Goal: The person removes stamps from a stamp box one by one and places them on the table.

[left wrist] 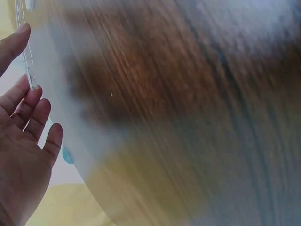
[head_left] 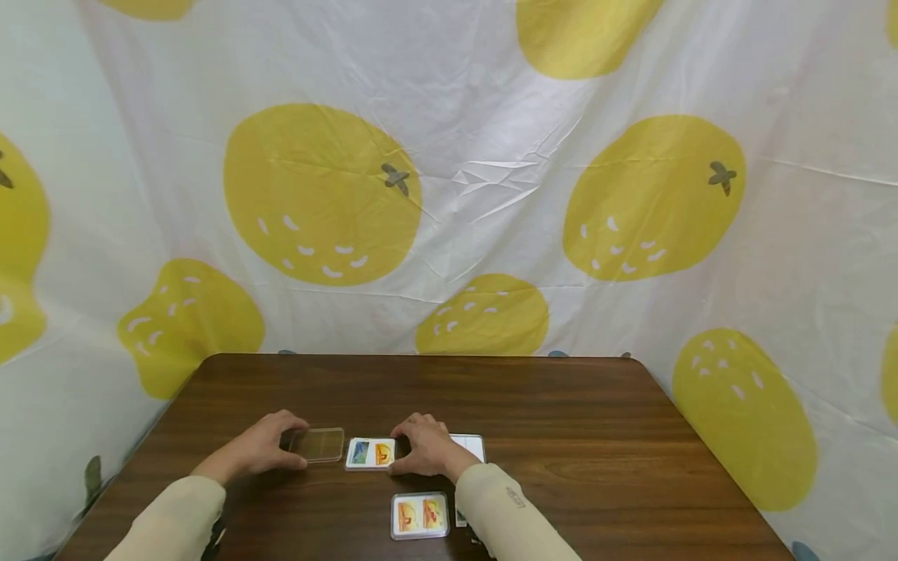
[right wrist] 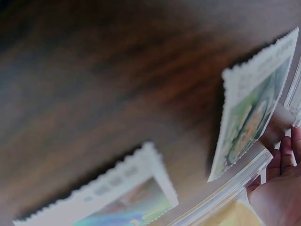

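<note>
Cover, clear (head_left: 321,445), low in head view left of centre: left hand (head_left: 265,446) pinches its left edge. Stamp case (head_left: 371,453), lower centre: right hand (head_left: 426,448) grips right end. Best held by rims, level, stamps (head_left: 383,454) unjostled.

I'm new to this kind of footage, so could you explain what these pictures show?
There's no machine, just a person working bare-handed. The wide picture comes from a head-worn camera looking forward and down; the other two come from cameras on each wrist.

The left hand pinches a clear plastic piece. The right hand appears to grip one end of a stamp case. On the brown table lies another case, and the right-wrist picture shows two zigzag-edged stamps.
</note>
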